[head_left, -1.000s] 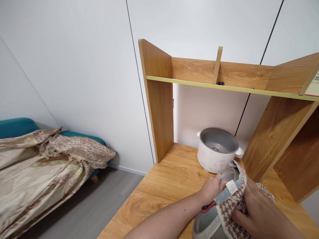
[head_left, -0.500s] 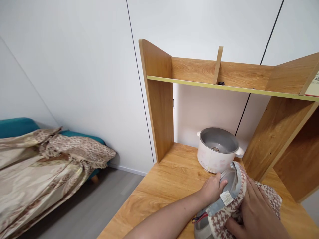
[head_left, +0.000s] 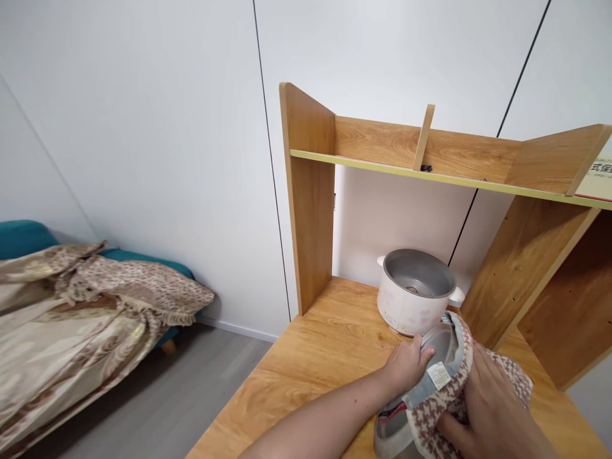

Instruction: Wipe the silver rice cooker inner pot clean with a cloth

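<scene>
My left hand (head_left: 406, 370) grips the rim of a grey metal inner pot (head_left: 442, 344) tilted on its side over the wooden desk (head_left: 325, 357). My right hand (head_left: 488, 411) is closed on a brown-and-white houndstooth cloth (head_left: 433, 414) wrapped around the pot's outside, with a small white label showing. Just behind the pot stands a white rice cooker body (head_left: 415, 299) with no lid, its grey inside showing.
A wooden shelf unit (head_left: 310, 197) rises from the desk's back, with a side panel on the left and angled panels on the right. White wall panels stand behind. To the left, below, a teal sofa (head_left: 19, 236) carries a patterned blanket (head_left: 86, 306).
The camera view shifted slightly left and down. The cloth slid a little around the pot under my right hand; my left hand kept its grip on the rim.
</scene>
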{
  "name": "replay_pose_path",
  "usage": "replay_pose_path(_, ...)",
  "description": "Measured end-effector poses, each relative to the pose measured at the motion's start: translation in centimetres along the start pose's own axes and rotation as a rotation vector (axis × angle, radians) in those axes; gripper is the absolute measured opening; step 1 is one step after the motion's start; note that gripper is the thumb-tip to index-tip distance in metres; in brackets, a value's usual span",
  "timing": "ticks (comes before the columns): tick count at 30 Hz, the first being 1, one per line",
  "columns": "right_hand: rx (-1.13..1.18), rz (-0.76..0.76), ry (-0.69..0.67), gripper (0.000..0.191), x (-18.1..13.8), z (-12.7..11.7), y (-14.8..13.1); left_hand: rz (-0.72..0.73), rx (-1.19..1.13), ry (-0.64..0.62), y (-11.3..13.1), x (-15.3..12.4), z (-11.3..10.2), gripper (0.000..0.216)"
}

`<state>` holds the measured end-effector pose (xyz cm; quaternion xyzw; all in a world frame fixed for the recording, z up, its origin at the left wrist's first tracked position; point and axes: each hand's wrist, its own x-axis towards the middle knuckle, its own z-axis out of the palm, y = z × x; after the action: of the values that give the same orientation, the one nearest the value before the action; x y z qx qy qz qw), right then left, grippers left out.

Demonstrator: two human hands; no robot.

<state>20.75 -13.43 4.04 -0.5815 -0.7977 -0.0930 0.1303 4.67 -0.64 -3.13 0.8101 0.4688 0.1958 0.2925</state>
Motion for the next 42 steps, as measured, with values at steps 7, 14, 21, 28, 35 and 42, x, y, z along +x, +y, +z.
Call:
replay_pose_path(7, 0.009, 0.014, 0.013, 0.092, -0.3, 0.5, 0.4, -0.002, 0.065, 0.003, -0.6, 0.7, 0.9, 0.051)
replay_pose_path(14, 0.023, -0.025, 0.006, 0.097, -0.3, -0.1, 0.1, -0.039, 0.113, -0.002, 0.0, 0.2, 0.6, 0.056)
replay_pose_path(21, -0.038, -0.162, 0.065, 0.112, -1.3, 0.7, 1.1, 0.200, -0.137, 0.110, -1.0, 0.0, 1.2, 0.063)
replay_pose_path(28, 0.014, -0.164, 0.031, 0.110, -1.8, 1.1, 2.0, 0.297, -0.197, 0.137, -1.3, 0.2, 1.0, 0.074)
replay_pose_path(35, 0.220, -0.102, -0.087, 0.098, 0.1, -2.9, 0.0, 0.136, -0.073, 0.143, -0.1, -0.3, 0.2, 0.039)
replay_pose_path(42, 0.335, -0.023, -0.213, 0.083, 0.8, -4.8, 0.1, 0.106, -0.011, 0.109, -0.5, -0.1, 0.5, 0.044)
